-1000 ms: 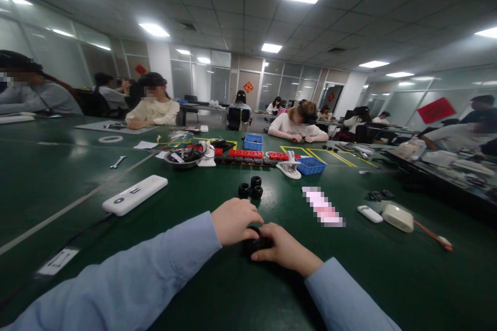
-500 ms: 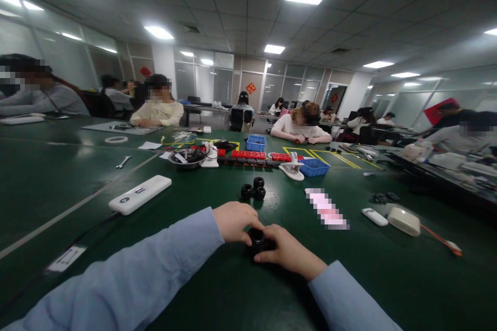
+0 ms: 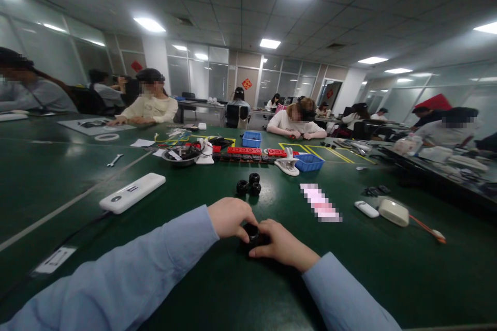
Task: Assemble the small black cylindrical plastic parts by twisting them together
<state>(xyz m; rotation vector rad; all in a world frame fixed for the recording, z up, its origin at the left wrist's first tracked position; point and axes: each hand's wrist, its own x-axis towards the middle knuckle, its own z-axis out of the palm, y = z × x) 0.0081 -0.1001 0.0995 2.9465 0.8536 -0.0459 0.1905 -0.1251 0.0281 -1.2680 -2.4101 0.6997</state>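
Both hands close around a small black toy wheel low over the green table. My left hand grips it from the left and top, thumb and fingers pinched on its side. On the right side, my right hand wraps it, thumb at the near edge. The fingers cover much of the wheel, so whether it touches the table cannot be told. Farther off, three similar black wheels stand close together.
A white power strip lies at left, a wrench beyond it. Red and black strips, a bowl of cables, white clamps and blue bins stand ahead. A beige box lies at right. Other people sit around.
The view has shifted slightly, so everything sits a little farther left and higher. Both hands keep their hold on the wheel. A person at far left has stretched an arm over a mat.
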